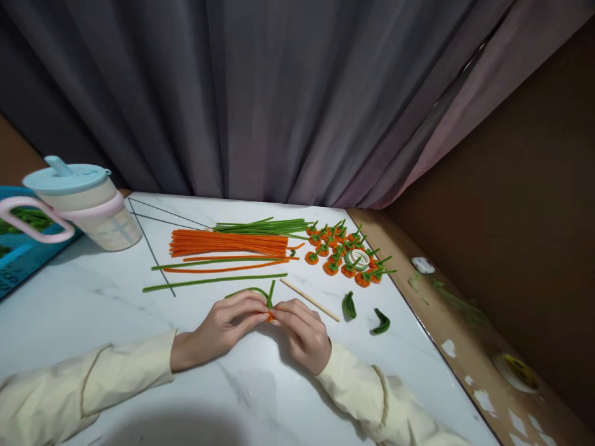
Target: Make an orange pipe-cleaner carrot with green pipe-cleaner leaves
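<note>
My left hand [223, 325] and my right hand [302, 331] meet fingertip to fingertip over the white marble table [93, 310]. Together they pinch a small orange piece with a green pipe cleaner [270, 295] sticking up and curving left from it. A thin wooden stick [309, 299] lies just beyond my right hand. Two folded green pieces [349, 305] [381, 322] rest to the right of it. Further back lie a bundle of orange pipe cleaners [227, 243], a bundle of green ones [263, 227] and a heap of several finished orange-and-green pieces [346, 254].
A cup with a pale blue lid and pink handle [79, 204] stands at the back left, beside a blue basket [16, 248]. A white tape roll [359, 258] sits among the finished pieces. Grey curtains hang behind. A brown ledge [465, 334] runs along the table's right edge.
</note>
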`<act>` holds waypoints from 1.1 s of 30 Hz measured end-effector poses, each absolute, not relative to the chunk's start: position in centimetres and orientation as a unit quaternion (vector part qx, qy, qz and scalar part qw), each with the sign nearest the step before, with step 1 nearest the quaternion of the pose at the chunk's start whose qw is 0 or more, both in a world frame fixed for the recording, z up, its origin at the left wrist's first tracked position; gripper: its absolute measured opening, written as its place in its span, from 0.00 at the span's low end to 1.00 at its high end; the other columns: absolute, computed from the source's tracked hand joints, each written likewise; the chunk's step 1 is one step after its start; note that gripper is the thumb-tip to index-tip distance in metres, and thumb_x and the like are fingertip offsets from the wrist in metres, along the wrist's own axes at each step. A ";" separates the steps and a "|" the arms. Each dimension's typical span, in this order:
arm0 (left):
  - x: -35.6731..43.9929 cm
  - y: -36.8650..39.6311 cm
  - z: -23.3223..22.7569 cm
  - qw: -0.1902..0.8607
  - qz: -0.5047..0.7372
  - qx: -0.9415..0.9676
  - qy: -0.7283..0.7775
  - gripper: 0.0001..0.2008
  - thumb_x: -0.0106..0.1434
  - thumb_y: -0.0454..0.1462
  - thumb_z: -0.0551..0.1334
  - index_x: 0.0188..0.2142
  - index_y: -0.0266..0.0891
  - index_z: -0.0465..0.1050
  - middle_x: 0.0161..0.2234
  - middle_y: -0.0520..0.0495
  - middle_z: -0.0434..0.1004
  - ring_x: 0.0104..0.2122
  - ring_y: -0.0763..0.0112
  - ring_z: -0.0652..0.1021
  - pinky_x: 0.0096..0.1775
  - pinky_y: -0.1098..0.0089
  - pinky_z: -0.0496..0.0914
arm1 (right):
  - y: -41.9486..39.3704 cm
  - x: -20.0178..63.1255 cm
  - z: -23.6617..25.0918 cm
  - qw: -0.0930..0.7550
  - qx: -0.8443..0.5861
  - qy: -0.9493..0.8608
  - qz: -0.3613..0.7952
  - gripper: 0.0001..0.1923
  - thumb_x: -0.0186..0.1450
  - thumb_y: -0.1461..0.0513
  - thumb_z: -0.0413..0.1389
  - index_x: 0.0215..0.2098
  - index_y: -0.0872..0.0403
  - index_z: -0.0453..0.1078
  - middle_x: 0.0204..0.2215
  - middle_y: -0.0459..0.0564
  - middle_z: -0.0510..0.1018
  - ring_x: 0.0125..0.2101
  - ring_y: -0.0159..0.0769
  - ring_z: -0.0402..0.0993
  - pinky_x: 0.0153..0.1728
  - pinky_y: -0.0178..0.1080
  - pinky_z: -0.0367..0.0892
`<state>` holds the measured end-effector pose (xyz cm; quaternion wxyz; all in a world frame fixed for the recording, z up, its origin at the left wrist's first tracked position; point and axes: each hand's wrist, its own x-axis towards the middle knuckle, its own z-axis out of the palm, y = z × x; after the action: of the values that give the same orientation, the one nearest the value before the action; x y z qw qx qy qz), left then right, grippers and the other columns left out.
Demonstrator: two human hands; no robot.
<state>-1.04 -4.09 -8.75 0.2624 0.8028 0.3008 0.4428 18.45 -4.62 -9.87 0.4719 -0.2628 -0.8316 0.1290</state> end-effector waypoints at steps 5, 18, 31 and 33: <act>-1.2 -4.1 -8.9 0.265 0.435 0.812 0.285 0.07 0.63 0.33 0.59 0.42 0.37 0.72 0.39 0.41 0.76 0.41 0.65 0.77 0.41 0.67 0.74 | -4.7 18.5 -10.0 0.475 -0.265 -0.830 0.124 0.17 0.63 0.72 0.45 0.45 0.55 0.69 0.34 0.55 0.76 0.32 0.37 0.71 0.28 0.38 0.70; -1.3 -4.3 -9.2 0.202 0.427 0.837 0.275 0.09 0.64 0.30 0.57 0.43 0.37 0.71 0.39 0.42 0.74 0.39 0.69 0.76 0.39 0.72 0.74 | -4.7 18.4 -9.6 0.481 -0.254 -0.819 0.181 0.15 0.63 0.72 0.47 0.43 0.55 0.70 0.34 0.55 0.76 0.32 0.36 0.71 0.30 0.38 0.70; -1.3 -4.3 -9.4 0.214 0.432 0.835 0.266 0.09 0.64 0.28 0.57 0.43 0.36 0.70 0.38 0.42 0.73 0.38 0.68 0.76 0.38 0.71 0.73 | -4.7 18.4 -9.8 0.488 -0.247 -0.817 0.185 0.12 0.64 0.70 0.50 0.43 0.57 0.70 0.33 0.56 0.75 0.33 0.35 0.71 0.30 0.38 0.71; -1.3 -4.3 -9.4 0.212 0.432 0.835 0.266 0.08 0.64 0.28 0.57 0.43 0.36 0.70 0.38 0.42 0.73 0.38 0.68 0.76 0.38 0.72 0.73 | -4.7 18.3 -9.7 0.490 -0.244 -0.817 0.180 0.12 0.64 0.71 0.49 0.43 0.58 0.70 0.33 0.57 0.75 0.32 0.35 0.71 0.30 0.38 0.71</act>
<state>-1.33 -4.30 -9.40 0.2120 0.8351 0.2659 0.4324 18.31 -4.68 -9.72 0.4897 -0.2441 -0.8174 0.1802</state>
